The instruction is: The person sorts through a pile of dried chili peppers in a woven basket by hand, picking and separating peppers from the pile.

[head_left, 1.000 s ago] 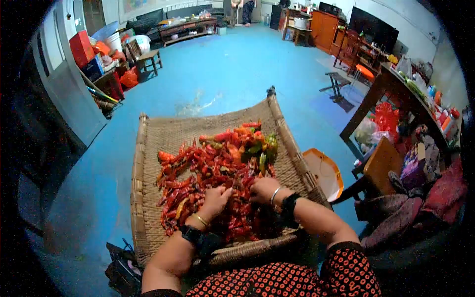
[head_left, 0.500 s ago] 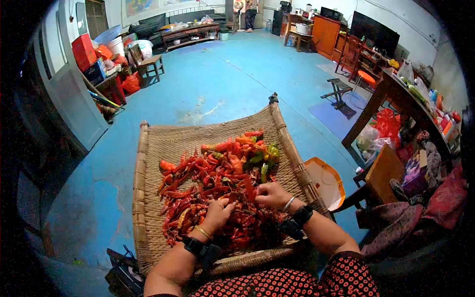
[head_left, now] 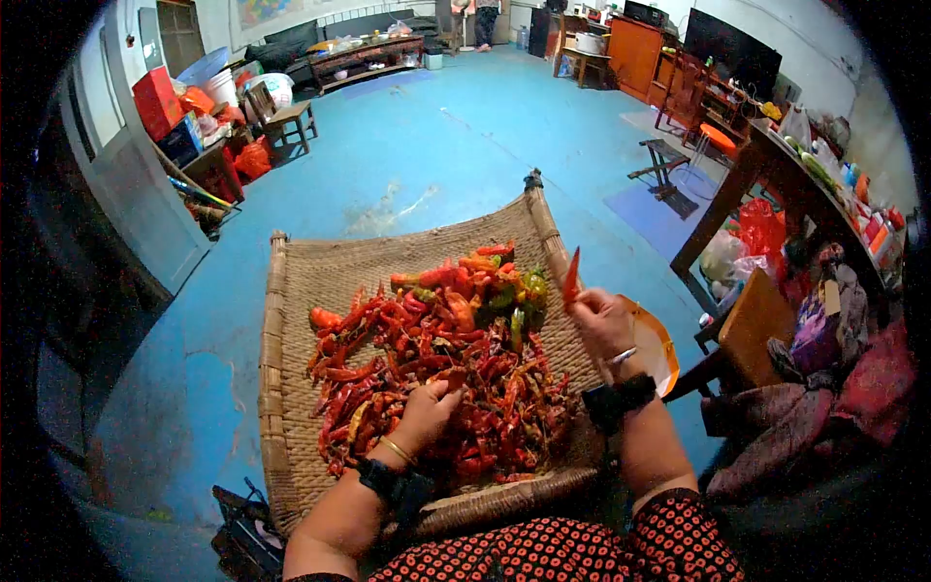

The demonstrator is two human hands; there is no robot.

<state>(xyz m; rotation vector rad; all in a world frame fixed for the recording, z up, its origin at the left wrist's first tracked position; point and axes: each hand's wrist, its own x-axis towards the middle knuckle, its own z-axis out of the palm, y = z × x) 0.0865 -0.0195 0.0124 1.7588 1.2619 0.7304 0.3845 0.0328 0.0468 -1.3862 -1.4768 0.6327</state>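
Note:
Red chili peppers [head_left: 388, 335], with a few green ones [head_left: 531, 291] at the right, lie heaped on a woven tray [head_left: 325, 267] with a bamboo frame. My right hand [head_left: 603, 325] is raised over the tray's right edge, its fingers closed on a red pepper [head_left: 572, 276] that points upward. My left hand [head_left: 427, 412] rests at the lower middle of the heap, fingers pinched at a reddish pepper [head_left: 451, 376]. Partly behind my right hand is a white basin with an orange rim [head_left: 659, 339].
A wooden chair [head_left: 756, 325] with cloths stands at the right, below a cluttered table [head_left: 737, 175]. A folding stool [head_left: 661, 165] is on the blue floor. A black bag [head_left: 242, 529] lies at lower left. A person [head_left: 487, 24] stands far back.
My right hand has moved from the heap up and right to the tray's edge, carrying a red pepper. My left hand has stayed at the heap.

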